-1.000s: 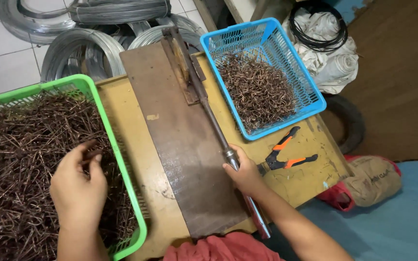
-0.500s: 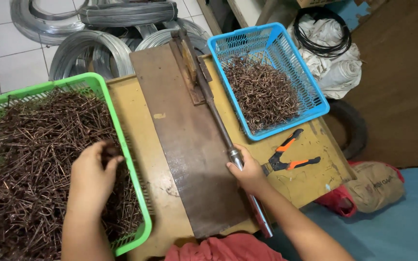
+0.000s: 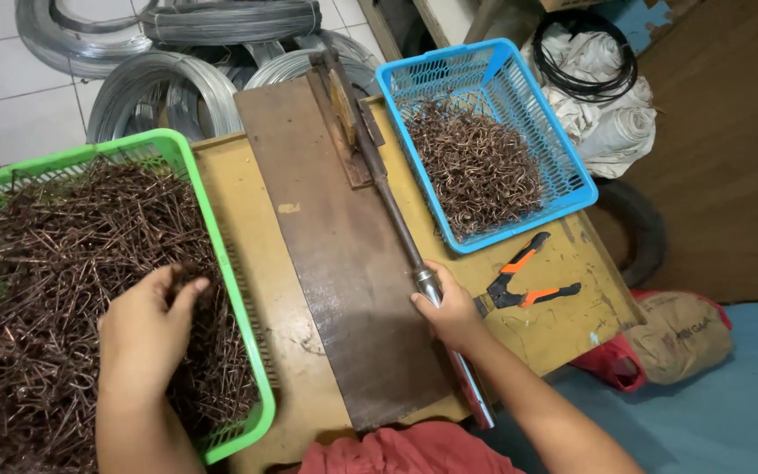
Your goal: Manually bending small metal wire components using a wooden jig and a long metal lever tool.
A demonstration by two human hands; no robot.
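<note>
Wire pieces: a tangled heap of short brown wire pieces [image 3: 54,290] fills the green basket [image 3: 212,228] at the left of the surface.
Left hand: the left hand [image 3: 146,329] lies on the heap near the basket's right wall, fingers curled narrow and pinching at a few pieces; how many it holds I cannot tell.
Change at left: a second ago this hand lay lower and nearer the basket's left part; it has since moved up and rightward across the heap and closed its fingertips, so it looks to be picking out pieces.
Right hand: the right hand [image 3: 451,312] is wrapped around the metal lever handle [image 3: 396,219], just below the bright collar.
Change at right: grip and lever angle match the earlier pictures; the lever lies low along the board.
Board: a dark, worn plate [image 3: 326,254] runs down the middle of the yellow surface [image 3: 247,202], the lever pivoting at its far end.
Blue basket: right of the lever, a blue basket [image 3: 572,175] holds bent, hooked wire pieces.
Pliers: orange-and-black pliers [image 3: 528,276] lie just beside the right hand.
Beyond: coils of grey wire [image 3: 160,88] lie on the tiled floor.
</note>
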